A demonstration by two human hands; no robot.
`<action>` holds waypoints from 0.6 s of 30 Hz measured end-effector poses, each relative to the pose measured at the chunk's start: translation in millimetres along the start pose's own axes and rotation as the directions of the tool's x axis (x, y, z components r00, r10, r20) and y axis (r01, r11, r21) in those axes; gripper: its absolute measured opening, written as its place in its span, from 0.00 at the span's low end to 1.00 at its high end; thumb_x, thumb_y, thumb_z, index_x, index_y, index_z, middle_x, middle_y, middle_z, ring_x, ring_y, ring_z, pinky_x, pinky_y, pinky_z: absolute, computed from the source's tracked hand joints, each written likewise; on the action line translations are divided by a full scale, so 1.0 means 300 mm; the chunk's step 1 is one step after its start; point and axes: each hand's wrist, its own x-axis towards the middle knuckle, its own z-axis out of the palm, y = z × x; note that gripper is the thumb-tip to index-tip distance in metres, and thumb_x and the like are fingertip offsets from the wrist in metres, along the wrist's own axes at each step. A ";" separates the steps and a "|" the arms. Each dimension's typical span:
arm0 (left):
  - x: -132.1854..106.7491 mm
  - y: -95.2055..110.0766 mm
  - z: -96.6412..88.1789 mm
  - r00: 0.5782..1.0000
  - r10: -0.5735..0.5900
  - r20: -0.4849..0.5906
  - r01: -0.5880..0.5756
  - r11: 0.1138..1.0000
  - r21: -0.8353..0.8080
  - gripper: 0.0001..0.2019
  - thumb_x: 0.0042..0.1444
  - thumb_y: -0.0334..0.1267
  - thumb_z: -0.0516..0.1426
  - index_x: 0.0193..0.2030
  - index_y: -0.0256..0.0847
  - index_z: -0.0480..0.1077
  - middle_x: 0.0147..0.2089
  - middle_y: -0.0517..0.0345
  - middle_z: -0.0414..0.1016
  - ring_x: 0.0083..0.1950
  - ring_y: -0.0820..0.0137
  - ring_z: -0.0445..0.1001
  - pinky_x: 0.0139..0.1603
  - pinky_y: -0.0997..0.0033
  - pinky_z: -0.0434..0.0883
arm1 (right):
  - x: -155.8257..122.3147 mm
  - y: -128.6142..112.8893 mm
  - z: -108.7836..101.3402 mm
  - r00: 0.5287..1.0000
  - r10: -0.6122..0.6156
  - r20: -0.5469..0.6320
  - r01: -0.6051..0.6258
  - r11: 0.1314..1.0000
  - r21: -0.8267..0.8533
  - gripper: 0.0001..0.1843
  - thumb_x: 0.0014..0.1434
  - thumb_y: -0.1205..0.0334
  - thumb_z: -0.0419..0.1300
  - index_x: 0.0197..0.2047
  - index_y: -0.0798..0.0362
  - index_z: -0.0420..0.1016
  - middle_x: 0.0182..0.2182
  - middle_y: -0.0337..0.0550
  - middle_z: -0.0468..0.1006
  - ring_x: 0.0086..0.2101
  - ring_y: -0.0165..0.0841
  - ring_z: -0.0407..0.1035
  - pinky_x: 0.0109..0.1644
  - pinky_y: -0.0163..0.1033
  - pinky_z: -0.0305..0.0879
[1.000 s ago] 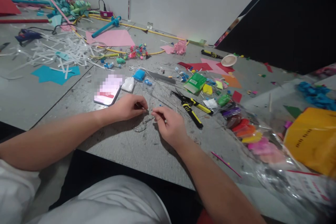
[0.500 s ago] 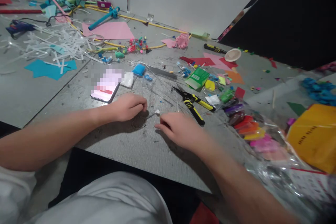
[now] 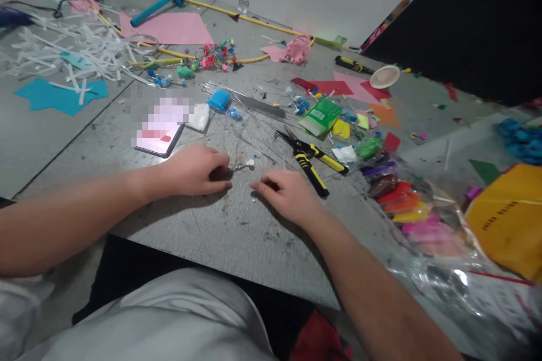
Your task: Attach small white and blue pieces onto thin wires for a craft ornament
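My left hand [image 3: 195,171] is closed, its thumb and fingers curled round a thin twisted wire [image 3: 238,168]. The wire sticks out to the right and carries a small white lump [image 3: 250,163] at its tip. Just to the right, my right hand [image 3: 284,193] rests low over the table with thumb and fingertips pinched together; whether anything sits between them is too small to see. A tiny white bit [image 3: 253,200] lies by its fingertips. Yellow-and-black pliers [image 3: 315,158] lie beyond the right hand, jaws pointing away. Past the left hand is a phone [image 3: 163,130] with a lit, partly blurred screen.
Behind the hands lie a blue clay packet [image 3: 219,100], a white packet [image 3: 199,118] and a green packet [image 3: 320,117]. White paper strips [image 3: 80,56] spread at left. A plastic bag of coloured clay packets [image 3: 410,208] and a yellow package [image 3: 508,220] are at right.
The wire loop that lay between the hands is now mostly hidden in my left hand, whose thumb has come forward. My right hand has shifted slightly, its fingers closer together. The view has turned a little.
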 end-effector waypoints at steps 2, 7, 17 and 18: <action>0.003 -0.004 -0.007 0.999 -0.028 -0.015 0.028 1.000 -0.006 0.10 0.77 0.44 0.75 0.46 0.43 0.83 0.41 0.55 0.86 0.41 0.60 0.76 0.44 0.61 0.58 | 0.005 0.014 -0.002 0.999 0.017 -0.047 -0.016 0.999 0.035 0.22 0.61 0.45 0.54 0.26 0.54 0.70 0.22 0.35 0.71 0.25 0.26 0.63 0.32 0.32 0.52; 0.010 -0.015 -0.012 0.993 -0.107 -0.052 0.105 0.993 -0.044 0.10 0.75 0.42 0.76 0.46 0.43 0.83 0.39 0.57 0.83 0.40 0.61 0.75 0.45 0.62 0.59 | 0.001 0.008 0.001 0.999 0.037 0.005 -0.037 0.999 -0.021 0.23 0.57 0.41 0.57 0.26 0.54 0.68 0.22 0.36 0.69 0.25 0.27 0.61 0.30 0.32 0.48; 0.011 -0.060 -0.001 0.978 -0.061 -0.200 0.029 0.986 -0.161 0.06 0.75 0.40 0.70 0.51 0.41 0.83 0.43 0.57 0.81 0.42 0.64 0.75 0.48 0.63 0.68 | -0.033 -0.041 -0.023 0.991 0.030 0.133 -0.028 0.999 -0.018 0.25 0.44 0.38 0.66 0.31 0.51 0.67 0.29 0.35 0.70 0.29 0.28 0.62 0.31 0.31 0.48; 0.009 -0.061 -0.002 0.976 -0.056 -0.211 0.016 0.982 -0.189 0.05 0.75 0.38 0.68 0.53 0.41 0.82 0.44 0.58 0.81 0.42 0.64 0.75 0.48 0.64 0.70 | -0.037 -0.041 -0.026 0.989 0.010 0.150 -0.009 1.000 -0.009 0.27 0.42 0.37 0.67 0.31 0.51 0.67 0.30 0.35 0.70 0.30 0.29 0.63 0.32 0.31 0.49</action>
